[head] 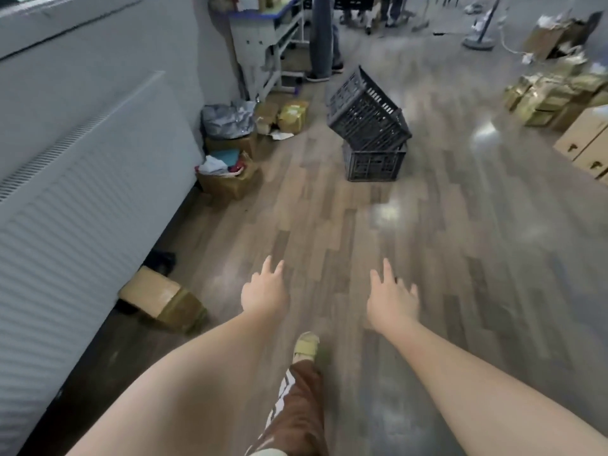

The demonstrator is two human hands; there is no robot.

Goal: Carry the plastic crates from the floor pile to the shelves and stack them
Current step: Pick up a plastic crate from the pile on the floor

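Note:
Two dark grey plastic crates stand on the wooden floor ahead. The lower crate [373, 166] sits upright, and the upper crate [365, 110] lies tilted on its rim with its open side facing left. My left hand [263, 289] and my right hand [391, 299] reach forward low in the view, both empty with fingers spread. They are well short of the crates, with bare floor between. No shelves show in this view.
A white ribbed cabinet [82, 199] runs along the left. Cardboard boxes [227, 179] and a flat box [161, 299] lie at its foot. A person's legs [324, 37] stand beyond the crates by a blue-topped desk [266, 31]. Gold boxes [552, 97] are piled at right.

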